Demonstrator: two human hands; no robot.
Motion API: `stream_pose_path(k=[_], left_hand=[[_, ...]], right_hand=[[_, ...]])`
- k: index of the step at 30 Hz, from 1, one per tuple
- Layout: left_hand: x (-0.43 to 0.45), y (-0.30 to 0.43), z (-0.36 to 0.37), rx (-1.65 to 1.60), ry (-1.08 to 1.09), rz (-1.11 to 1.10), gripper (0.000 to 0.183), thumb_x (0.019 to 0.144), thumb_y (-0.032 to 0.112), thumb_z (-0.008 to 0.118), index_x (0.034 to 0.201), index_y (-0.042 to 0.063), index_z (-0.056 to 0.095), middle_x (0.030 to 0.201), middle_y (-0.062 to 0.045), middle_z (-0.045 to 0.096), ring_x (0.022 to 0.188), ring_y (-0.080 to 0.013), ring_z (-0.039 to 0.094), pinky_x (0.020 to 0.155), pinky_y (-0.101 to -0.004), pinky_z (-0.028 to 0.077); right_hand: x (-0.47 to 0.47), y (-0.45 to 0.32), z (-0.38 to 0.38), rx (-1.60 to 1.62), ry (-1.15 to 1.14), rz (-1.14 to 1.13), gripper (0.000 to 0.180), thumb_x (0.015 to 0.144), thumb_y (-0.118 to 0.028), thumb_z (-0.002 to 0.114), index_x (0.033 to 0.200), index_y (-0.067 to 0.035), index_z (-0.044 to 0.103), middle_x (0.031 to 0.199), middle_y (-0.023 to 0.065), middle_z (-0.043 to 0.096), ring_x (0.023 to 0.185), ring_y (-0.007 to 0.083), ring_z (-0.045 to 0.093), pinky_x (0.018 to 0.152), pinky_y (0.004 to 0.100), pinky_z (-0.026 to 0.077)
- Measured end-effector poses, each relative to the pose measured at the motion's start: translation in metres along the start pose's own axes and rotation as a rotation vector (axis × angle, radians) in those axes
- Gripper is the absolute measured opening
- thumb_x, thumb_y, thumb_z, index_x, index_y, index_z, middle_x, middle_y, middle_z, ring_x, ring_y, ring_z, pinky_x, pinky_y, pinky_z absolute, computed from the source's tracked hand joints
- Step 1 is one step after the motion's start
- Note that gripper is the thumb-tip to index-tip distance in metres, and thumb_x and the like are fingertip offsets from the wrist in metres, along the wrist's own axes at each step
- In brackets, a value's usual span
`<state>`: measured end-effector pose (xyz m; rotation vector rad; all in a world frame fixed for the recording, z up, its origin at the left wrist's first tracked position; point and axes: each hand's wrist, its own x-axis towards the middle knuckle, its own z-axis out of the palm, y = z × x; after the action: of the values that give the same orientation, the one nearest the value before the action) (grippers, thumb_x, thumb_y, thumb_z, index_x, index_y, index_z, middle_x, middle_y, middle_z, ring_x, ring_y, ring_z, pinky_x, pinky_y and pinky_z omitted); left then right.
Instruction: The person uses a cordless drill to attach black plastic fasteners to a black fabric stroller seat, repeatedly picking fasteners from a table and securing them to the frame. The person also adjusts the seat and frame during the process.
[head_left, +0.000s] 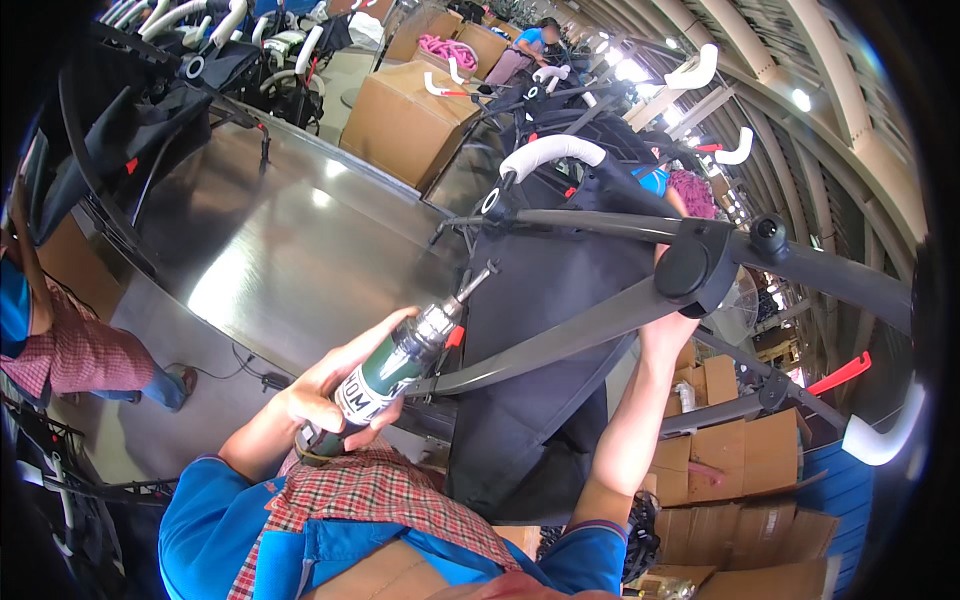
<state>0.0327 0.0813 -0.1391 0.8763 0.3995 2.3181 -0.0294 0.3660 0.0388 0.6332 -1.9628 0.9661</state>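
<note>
My left hand (330, 397) is wrapped around a green electric screwdriver (382, 375) with a silver collar. Its bit (474, 286) points up and to the right, with a small dark piece at the tip, too small to identify. Beyond the tip lies black stroller fabric (540, 300). My right hand (666, 328) is behind the black hinge (686, 270) of a grey tubular stroller frame (555, 337); its fingers are mostly hidden, so their grip does not show. A white-wrapped handle (551, 154) curves up from the frame's far side.
A shiny metal worktable (300, 225) extends left. Behind it stand a cardboard box (409, 120) and more stroller frames (292, 82). One person (82, 337) stands left, another (529, 45) is at the back, and a third (690, 191) is partly hidden behind the frame. Cartons (735, 457) are stacked right.
</note>
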Motion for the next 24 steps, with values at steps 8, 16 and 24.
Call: stream_pose_path(k=[8, 16, 24], left_hand=[[0.003, -0.010, -0.011, -0.003, -0.020, 0.020, 0.122, 0.069, 0.012, 0.080, 0.155, 0.015, -0.007, 0.086, -0.019, 0.057, 0.056, -0.0212, 0.060, 0.048, -0.0292, 0.050], [0.011, -0.013, -0.004, 0.007, 0.010, 0.015, 0.119, 0.070, 0.010, 0.078, 0.155, 0.016, -0.005, 0.086, -0.018, 0.057, 0.056, -0.0194, 0.060, 0.050, -0.0284, 0.050], [0.027, 0.001, 0.013, 0.154, -0.035, -0.053, 0.117, 0.072, 0.013, 0.079, 0.155, 0.014, -0.003, 0.087, -0.015, 0.058, 0.059, -0.0174, 0.060, 0.054, -0.0279, 0.049]], right_hand=[[-0.009, 0.021, -0.003, -0.062, 0.186, -0.056, 0.040, 0.077, -0.013, 0.071, 0.113, 0.002, 0.060, 0.101, 0.0095, 0.066, 0.093, 0.0181, 0.064, 0.087, 0.0324, 0.048], [0.031, 0.010, -0.011, 0.292, -0.273, -0.111, 0.038, 0.075, -0.012, 0.074, 0.107, 0.003, 0.059, 0.106, 0.0170, 0.067, 0.098, 0.0259, 0.065, 0.093, 0.0380, 0.047], [0.052, 0.004, 0.013, 0.444, -0.573, -0.062, 0.028, 0.081, 0.002, 0.072, 0.106, 0.000, 0.061, 0.073, 0.0048, 0.060, 0.072, 0.0161, 0.061, 0.092, 0.0420, 0.049]])
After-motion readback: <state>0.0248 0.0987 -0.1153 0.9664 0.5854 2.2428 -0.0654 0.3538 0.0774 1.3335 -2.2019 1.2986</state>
